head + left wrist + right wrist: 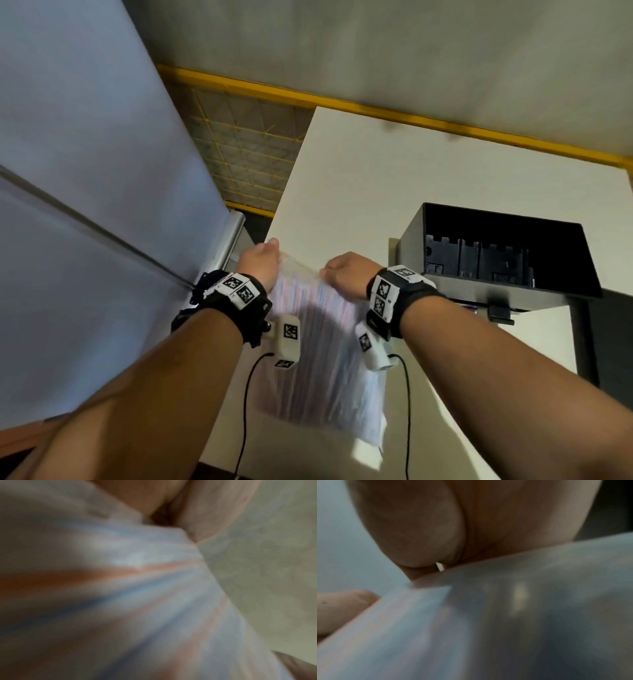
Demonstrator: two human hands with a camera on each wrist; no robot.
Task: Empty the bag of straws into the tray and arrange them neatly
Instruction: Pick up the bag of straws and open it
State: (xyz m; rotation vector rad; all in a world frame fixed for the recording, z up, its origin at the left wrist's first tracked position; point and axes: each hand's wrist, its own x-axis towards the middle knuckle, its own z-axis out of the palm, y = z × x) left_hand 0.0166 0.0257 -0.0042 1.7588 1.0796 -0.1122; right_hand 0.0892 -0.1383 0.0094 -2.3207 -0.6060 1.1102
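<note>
A clear plastic bag (pixel 329 359) full of striped straws hangs above the white table (pixel 359 178), motion-blurred. My left hand (pixel 262 262) pinches the bag's top left corner and my right hand (pixel 342 274) pinches its top right corner, with the opening stretched between them. The black tray (pixel 507 298), an open box with dark dividers inside, stands on the table to the right of my right hand. In the left wrist view the bag (pixel 145 588) fills the picture with blurred red and blue stripes under my fingers (pixel 205 513). In the right wrist view, fingers (pixel 428 527) press on the bag's film (pixel 488 622).
A large pale blue-white panel (pixel 85 188) leans close on the left. Beyond the table lie a yellow-edged floor mat (pixel 239 150) and a grey floor. Thin black cables (pixel 245 411) hang from both wrist cameras under the bag.
</note>
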